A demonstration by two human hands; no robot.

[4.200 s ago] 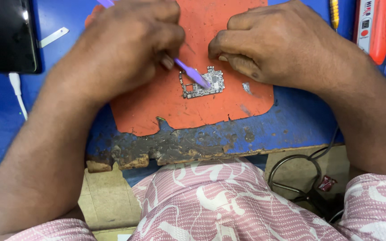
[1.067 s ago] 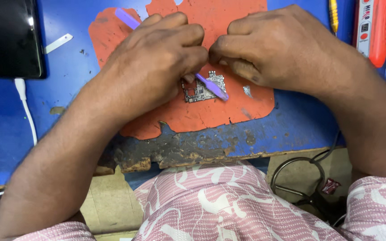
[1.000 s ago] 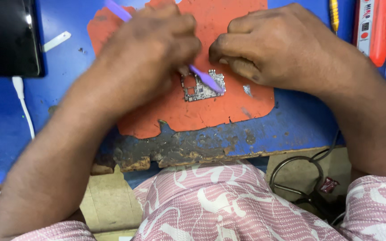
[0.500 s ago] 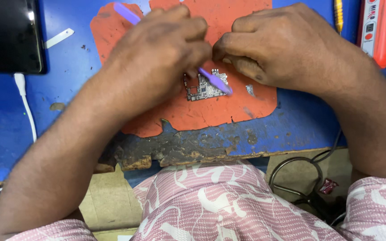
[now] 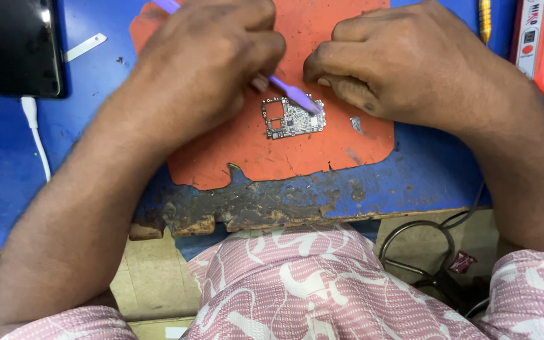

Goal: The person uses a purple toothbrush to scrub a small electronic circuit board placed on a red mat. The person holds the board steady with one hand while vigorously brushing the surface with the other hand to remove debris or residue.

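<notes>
A small grey circuit board [image 5: 292,118] lies on an orange mat [image 5: 266,148] on the blue bench. My left hand [image 5: 206,60] grips a purple plastic pry tool [image 5: 294,96], whose flat tip rests on the board's upper right corner. My right hand [image 5: 398,63] is curled just right of the board, its fingertips pressing down by the board's top right edge; whether they touch the board is hidden.
A black phone [image 5: 17,47] with a white cable [image 5: 36,132] lies at the far left. A thin metal strip [image 5: 86,47] is beside it. Red and yellow tools [image 5: 539,41] stand at the far right. The bench's front edge [image 5: 253,211] is worn and charred.
The pry tool's tip has slid back up from the board's right side to its upper corner. My left hand rose slightly, uncovering more of the board. My right hand has stayed put.
</notes>
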